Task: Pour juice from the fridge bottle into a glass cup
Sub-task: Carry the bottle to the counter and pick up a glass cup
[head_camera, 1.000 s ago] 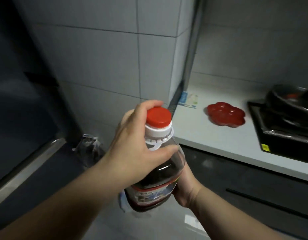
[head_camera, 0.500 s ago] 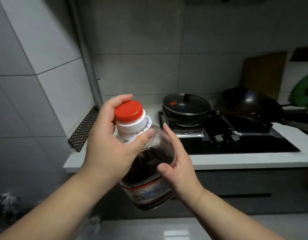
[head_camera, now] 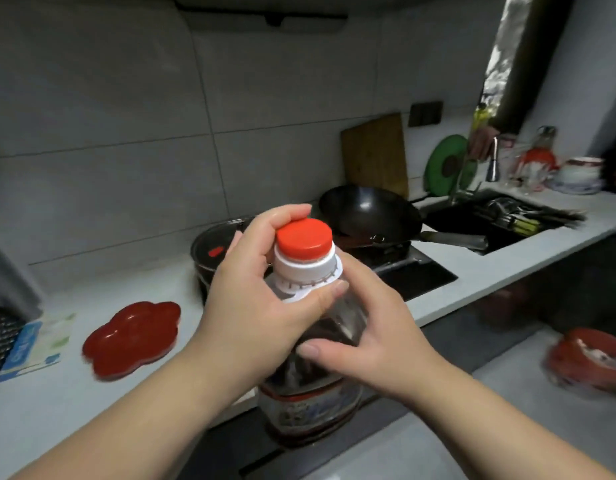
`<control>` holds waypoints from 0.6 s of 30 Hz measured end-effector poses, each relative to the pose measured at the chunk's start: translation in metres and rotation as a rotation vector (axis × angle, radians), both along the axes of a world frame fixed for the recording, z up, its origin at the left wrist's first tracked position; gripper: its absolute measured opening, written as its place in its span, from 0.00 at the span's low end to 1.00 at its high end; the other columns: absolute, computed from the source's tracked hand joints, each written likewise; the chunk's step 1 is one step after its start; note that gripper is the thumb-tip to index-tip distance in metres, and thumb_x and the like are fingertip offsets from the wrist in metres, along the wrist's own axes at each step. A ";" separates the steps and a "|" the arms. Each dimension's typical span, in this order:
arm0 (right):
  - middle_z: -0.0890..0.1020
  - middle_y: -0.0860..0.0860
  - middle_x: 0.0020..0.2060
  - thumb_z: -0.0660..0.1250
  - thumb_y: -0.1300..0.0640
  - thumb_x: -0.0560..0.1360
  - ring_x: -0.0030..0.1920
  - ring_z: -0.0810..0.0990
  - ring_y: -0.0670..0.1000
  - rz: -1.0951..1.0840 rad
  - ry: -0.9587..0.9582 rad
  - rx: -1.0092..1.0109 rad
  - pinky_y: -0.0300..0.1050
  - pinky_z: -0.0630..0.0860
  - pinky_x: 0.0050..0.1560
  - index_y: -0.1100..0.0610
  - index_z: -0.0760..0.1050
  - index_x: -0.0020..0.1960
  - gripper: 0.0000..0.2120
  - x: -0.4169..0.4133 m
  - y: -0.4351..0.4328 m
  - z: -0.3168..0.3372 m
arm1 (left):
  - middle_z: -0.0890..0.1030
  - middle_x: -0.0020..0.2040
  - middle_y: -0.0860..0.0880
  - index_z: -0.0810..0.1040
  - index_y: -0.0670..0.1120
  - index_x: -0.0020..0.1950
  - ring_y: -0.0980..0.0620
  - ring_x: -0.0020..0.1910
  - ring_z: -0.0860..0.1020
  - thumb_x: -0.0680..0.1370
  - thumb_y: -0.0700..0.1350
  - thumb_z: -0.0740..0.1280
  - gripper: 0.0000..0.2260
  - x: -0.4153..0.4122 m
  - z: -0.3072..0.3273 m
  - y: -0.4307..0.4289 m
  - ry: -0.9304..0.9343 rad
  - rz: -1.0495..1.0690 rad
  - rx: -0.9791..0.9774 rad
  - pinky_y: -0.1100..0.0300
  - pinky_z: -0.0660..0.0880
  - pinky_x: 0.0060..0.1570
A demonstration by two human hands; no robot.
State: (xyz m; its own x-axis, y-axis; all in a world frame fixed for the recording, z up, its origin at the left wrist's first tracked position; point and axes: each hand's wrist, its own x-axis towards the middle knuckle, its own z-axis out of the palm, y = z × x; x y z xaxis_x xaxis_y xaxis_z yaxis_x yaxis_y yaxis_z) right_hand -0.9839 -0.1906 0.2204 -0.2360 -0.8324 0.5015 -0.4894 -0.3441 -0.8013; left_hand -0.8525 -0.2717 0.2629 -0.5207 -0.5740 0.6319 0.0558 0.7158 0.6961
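Both hands hold a capped juice bottle in front of the kitchen desk.

The left hand (head_camera: 251, 306) is curled around the neck of the bottle (head_camera: 313, 386), fingers closed beside the red cap (head_camera: 304, 238), which is still on. The right hand (head_camera: 379, 341) wraps the bottle's shoulder from the other side, thumb pressed across the clear plastic. The bottle stands nearly upright in the air, dark liquid filling its lower part, in front of the edge of the desk (head_camera: 40, 403). Behind it on the stove sit a lidded pot (head_camera: 213, 247) and a black wok (head_camera: 369, 209); a red flower-shaped dish (head_camera: 131, 337) lies on the desk to the left.
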 end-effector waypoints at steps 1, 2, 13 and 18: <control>0.75 0.48 0.67 0.77 0.44 0.66 0.71 0.70 0.54 -0.028 0.032 0.018 0.61 0.69 0.67 0.47 0.66 0.72 0.38 -0.013 0.005 0.008 | 0.80 0.56 0.57 0.72 0.61 0.62 0.48 0.58 0.77 0.64 0.50 0.78 0.29 -0.017 0.000 -0.001 0.004 -0.034 0.009 0.47 0.74 0.59; 0.77 0.47 0.64 0.77 0.46 0.66 0.68 0.73 0.53 -0.047 0.054 0.038 0.59 0.71 0.65 0.46 0.68 0.70 0.36 -0.022 0.008 0.015 | 0.80 0.56 0.57 0.72 0.61 0.62 0.49 0.58 0.78 0.64 0.49 0.78 0.30 -0.029 0.001 -0.002 0.010 -0.057 0.021 0.48 0.75 0.58; 0.80 0.38 0.54 0.74 0.51 0.65 0.56 0.79 0.44 -0.366 0.233 0.132 0.56 0.74 0.60 0.42 0.71 0.61 0.26 -0.163 0.085 0.036 | 0.80 0.54 0.58 0.72 0.63 0.61 0.54 0.56 0.78 0.63 0.52 0.77 0.29 -0.210 0.008 0.045 -0.030 -0.315 0.011 0.50 0.75 0.57; 0.79 0.37 0.53 0.71 0.49 0.65 0.57 0.77 0.43 -0.425 0.264 0.127 0.67 0.67 0.65 0.41 0.72 0.60 0.24 -0.256 0.123 0.026 | 0.76 0.57 0.68 0.69 0.64 0.63 0.61 0.58 0.76 0.64 0.60 0.72 0.28 -0.311 0.003 0.086 -0.056 -0.329 -0.049 0.38 0.65 0.67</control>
